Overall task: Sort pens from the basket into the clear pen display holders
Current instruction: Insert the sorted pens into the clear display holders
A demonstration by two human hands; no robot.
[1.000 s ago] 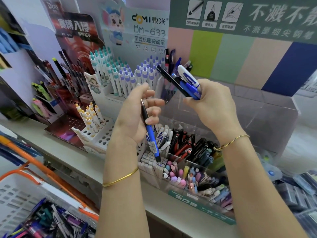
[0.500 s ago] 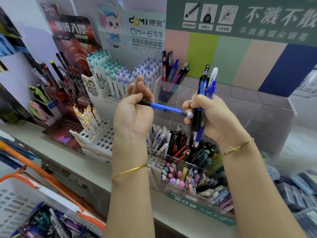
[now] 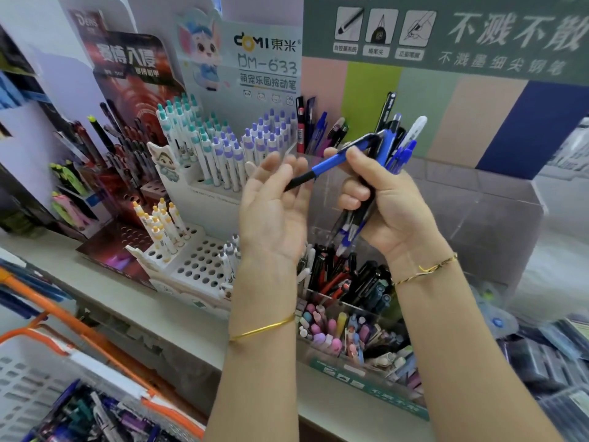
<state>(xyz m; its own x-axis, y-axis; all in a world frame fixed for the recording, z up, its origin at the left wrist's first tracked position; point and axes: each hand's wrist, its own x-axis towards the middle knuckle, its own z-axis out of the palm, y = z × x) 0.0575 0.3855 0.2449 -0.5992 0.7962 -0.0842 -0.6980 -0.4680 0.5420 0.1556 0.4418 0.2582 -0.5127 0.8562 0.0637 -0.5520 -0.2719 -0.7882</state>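
My right hand grips a bundle of blue and black pens, upright over the clear pen display holder. One blue pen with a black grip slants out of that hand toward the left. My left hand is open, palm up with fingers spread, just under that pen's black tip and holding nothing. The white basket with orange handles sits at the lower left with several pens in it. The holder's front compartments hold black, red and pastel pens.
A white tiered stand with teal and purple capped pens stands left of the holder. Further left is a red display of dark pens. Signboards rise behind the shelf. Packaged goods lie at the right.
My left hand let go of the blue pen and opened. The pen passed into my right hand, joining the bundle. Both hands stayed over the holder.
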